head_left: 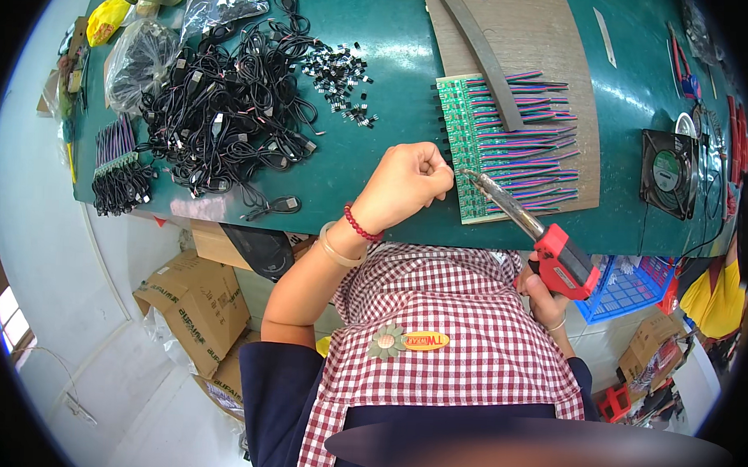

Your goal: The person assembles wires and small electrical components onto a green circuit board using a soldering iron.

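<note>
My left hand (410, 182) is closed in a pinch at the left edge of a green circuit board panel (458, 129). Whatever its fingertips hold is hidden. My right hand (544, 304) grips a red soldering gun (564, 263), whose metal tip points at the panel just right of my left fingers. Rows of thin coloured wires (529, 166) run rightward from the panel, and small black parts stick out along its left edge. A grey metal bar (488, 69) lies across the wires. Underneath is a brown board (565, 55).
Left on the green table (381, 36) lies a heap of black cables (230, 113), with small black connectors (334, 71) beside it. A finished-looking wired bundle (117, 163) sits far left. A black fan (668, 174) stands right. Below are a blue basket (627, 288) and cardboard boxes (194, 305).
</note>
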The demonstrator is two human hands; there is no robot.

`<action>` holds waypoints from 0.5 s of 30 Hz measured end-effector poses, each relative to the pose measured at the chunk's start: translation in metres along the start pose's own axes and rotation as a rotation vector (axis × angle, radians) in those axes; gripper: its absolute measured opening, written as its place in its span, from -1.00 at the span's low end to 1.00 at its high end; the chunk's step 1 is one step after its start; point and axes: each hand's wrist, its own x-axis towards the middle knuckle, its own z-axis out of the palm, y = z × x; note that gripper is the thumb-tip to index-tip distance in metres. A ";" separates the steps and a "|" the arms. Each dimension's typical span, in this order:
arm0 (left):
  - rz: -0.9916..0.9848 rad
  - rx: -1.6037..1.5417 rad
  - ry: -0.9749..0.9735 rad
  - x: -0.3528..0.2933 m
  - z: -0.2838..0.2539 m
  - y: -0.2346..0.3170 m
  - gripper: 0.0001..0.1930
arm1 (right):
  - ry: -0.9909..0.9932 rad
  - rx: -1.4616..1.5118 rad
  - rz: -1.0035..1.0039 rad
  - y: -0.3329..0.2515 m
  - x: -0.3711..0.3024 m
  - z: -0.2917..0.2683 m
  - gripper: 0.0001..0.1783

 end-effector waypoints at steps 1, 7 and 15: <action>0.000 0.000 0.006 0.000 0.000 0.000 -0.89 | -0.001 0.013 0.009 0.000 0.000 0.000 -0.60; -0.010 -0.008 -0.006 0.001 0.001 0.001 -0.89 | 0.034 -0.055 0.035 0.006 -0.007 -0.005 -0.65; -0.014 -0.005 0.001 -0.001 0.000 0.000 -0.89 | 0.044 0.031 -0.025 -0.009 0.000 0.002 -0.60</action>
